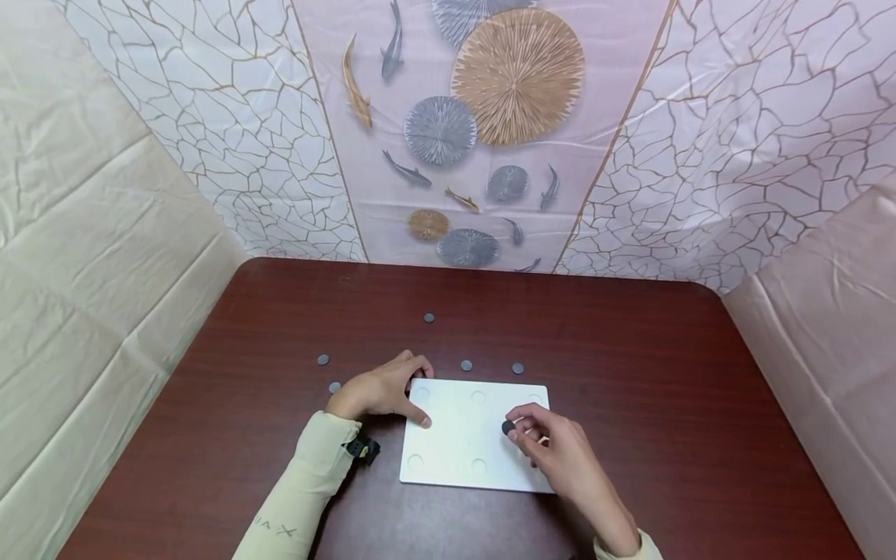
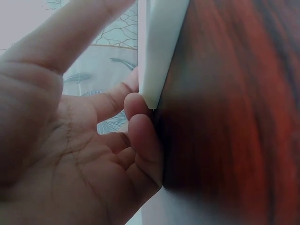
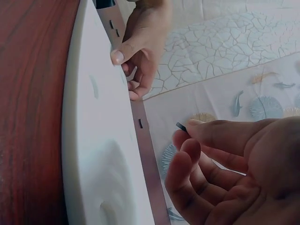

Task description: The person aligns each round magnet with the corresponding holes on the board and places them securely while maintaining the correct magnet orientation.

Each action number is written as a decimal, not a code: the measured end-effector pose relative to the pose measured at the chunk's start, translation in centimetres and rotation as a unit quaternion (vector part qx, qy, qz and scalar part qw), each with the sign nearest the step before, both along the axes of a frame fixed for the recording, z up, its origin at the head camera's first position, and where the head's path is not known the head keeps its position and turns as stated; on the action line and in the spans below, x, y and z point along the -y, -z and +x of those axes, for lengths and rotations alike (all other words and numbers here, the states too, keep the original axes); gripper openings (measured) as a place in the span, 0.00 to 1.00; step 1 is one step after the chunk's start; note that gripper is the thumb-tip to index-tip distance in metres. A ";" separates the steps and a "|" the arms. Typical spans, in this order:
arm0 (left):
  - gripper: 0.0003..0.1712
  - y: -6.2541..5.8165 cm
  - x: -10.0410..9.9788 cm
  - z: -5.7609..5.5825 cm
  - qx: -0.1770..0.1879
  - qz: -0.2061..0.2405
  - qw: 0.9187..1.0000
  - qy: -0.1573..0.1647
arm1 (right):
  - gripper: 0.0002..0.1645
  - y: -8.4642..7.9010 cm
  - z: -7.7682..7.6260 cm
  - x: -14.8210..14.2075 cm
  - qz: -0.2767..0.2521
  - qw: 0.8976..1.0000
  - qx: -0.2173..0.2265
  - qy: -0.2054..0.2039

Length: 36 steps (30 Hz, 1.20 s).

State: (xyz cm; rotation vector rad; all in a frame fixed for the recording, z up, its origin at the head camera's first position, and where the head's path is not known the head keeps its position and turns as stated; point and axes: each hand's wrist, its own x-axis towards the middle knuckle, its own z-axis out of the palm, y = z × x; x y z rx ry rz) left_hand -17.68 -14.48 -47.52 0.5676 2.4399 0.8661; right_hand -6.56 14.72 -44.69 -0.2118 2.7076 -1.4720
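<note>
A white rectangular board (image 1: 455,435) with shallow round recesses lies on the table. My left hand (image 1: 385,387) holds its left side, thumb on the top face and curled fingers at the far-left corner. In the left wrist view, fingertips (image 2: 136,103) meet the board's edge (image 2: 161,51). Over the right part of the board, my right hand (image 1: 553,451) pinches a small dark disc (image 1: 508,427) between thumb and fingers. The right wrist view shows that disc (image 3: 181,126) edge-on, raised off the board's surface.
Several grey discs lie on the dark red table (image 1: 630,373): one disc (image 1: 429,317) far back, another disc (image 1: 466,365) and a third disc (image 1: 517,368) behind the board, others left of my left hand. Patterned cloth (image 1: 448,210) hangs behind the table.
</note>
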 end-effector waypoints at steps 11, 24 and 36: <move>0.33 0.1 0.2 -0.2 0.006 0.014 1.000 0.014 | 0.11 0.5 -1.0 0.2 -0.031 0.999 0.014 -0.040; 0.32 0.1 0.5 -0.1 0.013 0.025 1.000 0.014 | 0.07 0.7 -2.0 1.6 -0.022 0.998 0.056 -0.008; 0.32 0.1 0.5 -0.2 0.016 0.030 0.999 0.014 | 0.19 1.6 -2.9 2.3 -0.034 0.999 0.032 -0.016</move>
